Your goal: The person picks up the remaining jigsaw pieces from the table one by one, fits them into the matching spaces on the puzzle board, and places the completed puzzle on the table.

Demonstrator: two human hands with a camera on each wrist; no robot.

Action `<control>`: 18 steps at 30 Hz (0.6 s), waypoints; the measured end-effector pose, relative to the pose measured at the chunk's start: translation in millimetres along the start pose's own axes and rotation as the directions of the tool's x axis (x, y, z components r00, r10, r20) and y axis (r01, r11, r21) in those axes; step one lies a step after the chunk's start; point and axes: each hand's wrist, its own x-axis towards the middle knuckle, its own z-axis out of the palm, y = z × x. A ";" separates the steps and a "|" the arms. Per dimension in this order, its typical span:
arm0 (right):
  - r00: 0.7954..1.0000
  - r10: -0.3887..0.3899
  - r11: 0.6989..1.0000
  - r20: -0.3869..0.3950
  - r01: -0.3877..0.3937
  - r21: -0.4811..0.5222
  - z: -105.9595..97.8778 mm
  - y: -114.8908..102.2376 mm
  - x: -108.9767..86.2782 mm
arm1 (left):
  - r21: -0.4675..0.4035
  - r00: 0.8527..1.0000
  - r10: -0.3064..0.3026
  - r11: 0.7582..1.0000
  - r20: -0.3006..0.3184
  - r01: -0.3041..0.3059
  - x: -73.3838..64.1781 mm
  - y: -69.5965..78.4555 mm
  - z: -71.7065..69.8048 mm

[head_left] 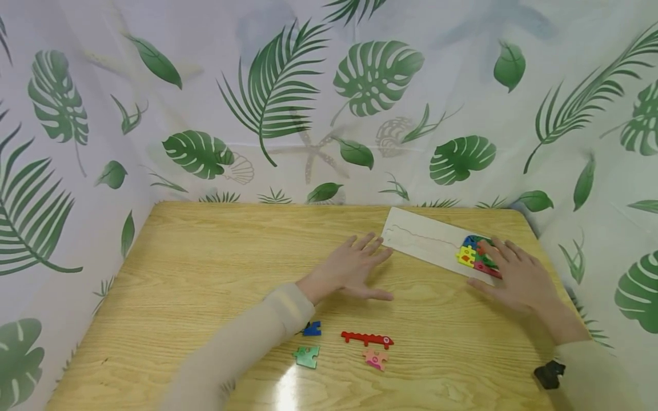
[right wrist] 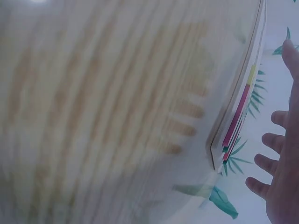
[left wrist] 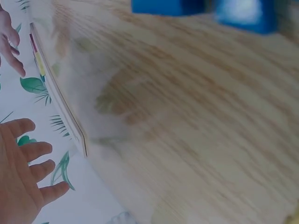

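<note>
While the left hand point(head_left: 354, 268) spreads its fingers, holding nothing, just beside the left end of the white board point(head_left: 421, 237), the right hand point(head_left: 520, 281), fingers apart, is over the joined puzzle pieces point(head_left: 466, 257) at the board's right end, contact unclear. The step seems to be settling the board; the next move likely calls for pinching a loose piece, perhaps the red strip point(head_left: 366, 339), on the board's near side.

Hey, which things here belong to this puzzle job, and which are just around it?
Seem part of the job:
- white board
- joined pieces on it, near the right hand
- loose on the table: blue piece, green piece, red strip, pink piece

Just around:
- wooden table
- leaf-print backdrop
- black object by the right sleeve
</note>
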 end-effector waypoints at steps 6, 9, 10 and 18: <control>0.998 0.028 1.000 0.049 -0.028 -0.004 1.5 10.2 6.7 | 0.023 0.999 0.028 0.999 0.021 -0.029 14.1 7.9 -2.0; 0.996 0.039 0.999 0.077 -0.038 -0.009 0.9 13.7 8.6 | 0.040 0.999 0.028 0.999 0.029 -0.029 20.9 10.6 -1.3; 0.995 0.044 0.999 0.084 -0.043 -0.010 0.9 14.8 9.3 | 0.050 0.999 0.023 0.998 0.033 -0.025 22.8 11.2 -0.7; 0.994 0.050 0.998 0.097 -0.047 -0.038 2.6 27.3 16.2 | 0.051 0.998 0.010 0.999 0.068 -0.014 38.5 10.7 4.5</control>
